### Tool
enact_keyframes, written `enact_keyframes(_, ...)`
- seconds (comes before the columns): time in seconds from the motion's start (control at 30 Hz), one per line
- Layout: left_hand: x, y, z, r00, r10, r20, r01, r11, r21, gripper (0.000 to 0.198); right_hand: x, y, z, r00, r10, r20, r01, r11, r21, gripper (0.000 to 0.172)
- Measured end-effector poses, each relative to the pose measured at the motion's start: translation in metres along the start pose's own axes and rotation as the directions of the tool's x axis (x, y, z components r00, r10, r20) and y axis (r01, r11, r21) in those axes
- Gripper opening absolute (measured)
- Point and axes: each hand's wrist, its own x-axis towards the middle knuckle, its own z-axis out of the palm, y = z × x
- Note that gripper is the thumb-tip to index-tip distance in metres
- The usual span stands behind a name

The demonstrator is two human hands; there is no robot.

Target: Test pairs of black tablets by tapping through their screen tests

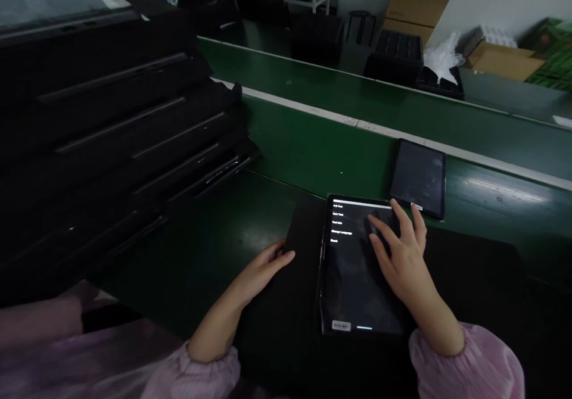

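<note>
Black slab-shaped tablet [363,268] lies flat on a black mat [286,321], its dark screen showing a column of small white menu lines [338,223] at the upper left. Above the screen, the right hand [400,262] holds its fingers [393,223] spread and arched, their tips on or just above the glass; the dim view makes contact hard to judge. The left hand [263,265] rests beside the tablet, its fingers [281,253] loosely together, pinching nothing. Just beyond lies a second dark tablet [417,178] on the green table [313,143], with a stack of flat black cases [111,143] to the left.
</note>
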Motion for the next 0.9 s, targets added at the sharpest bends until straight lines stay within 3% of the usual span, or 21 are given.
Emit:
enact_keyframes(0.13, 0.001, -0.001, -0.001, 1.0, -0.013, -0.004, 0.014, 1.0, 0.015, 0.058, 0.0, 0.0, -0.002, 1.0, -0.004, -0.018, 0.004, 1.0, 0.004, 0.036)
enact_keyframes(0.3, 0.002, -0.002, -0.001, 1.0, -0.026, -0.014, 0.026, 0.999, 0.025, 0.062, -0.006, 0.005, -0.015, 0.98, 0.012, -0.201, 0.004, 0.997, 0.083, 0.026)
enact_keyframes(0.43, 0.003, -0.004, -0.002, 1.0, -0.027, -0.002, 0.027, 0.999, 0.025, 0.058, -0.016, 0.013, -0.021, 0.967, 0.064, -0.245, -0.037, 0.993, 0.112, 0.023)
enact_keyframes(0.63, 0.004, -0.005, -0.001, 1.0, 0.009, -0.019, -0.008, 1.0, 0.026, 0.057, -0.019, 0.013, -0.017, 0.977, 0.041, -0.21, -0.008, 0.988, 0.151, 0.026)
enact_keyframes(0.77, 0.004, -0.004, 0.0, 0.999, -0.001, -0.038, 0.002, 0.999, 0.038, 0.055, -0.018, 0.011, -0.013, 0.991, 0.002, -0.13, 0.014, 0.992, 0.124, 0.021)
enact_keyframes(0.9, 0.005, -0.004, 0.0, 0.999, -0.006, -0.035, 0.006, 1.0, 0.027, 0.054, -0.021, 0.01, -0.01, 0.997, -0.021, -0.074, 0.029, 0.994, 0.108, 0.027)
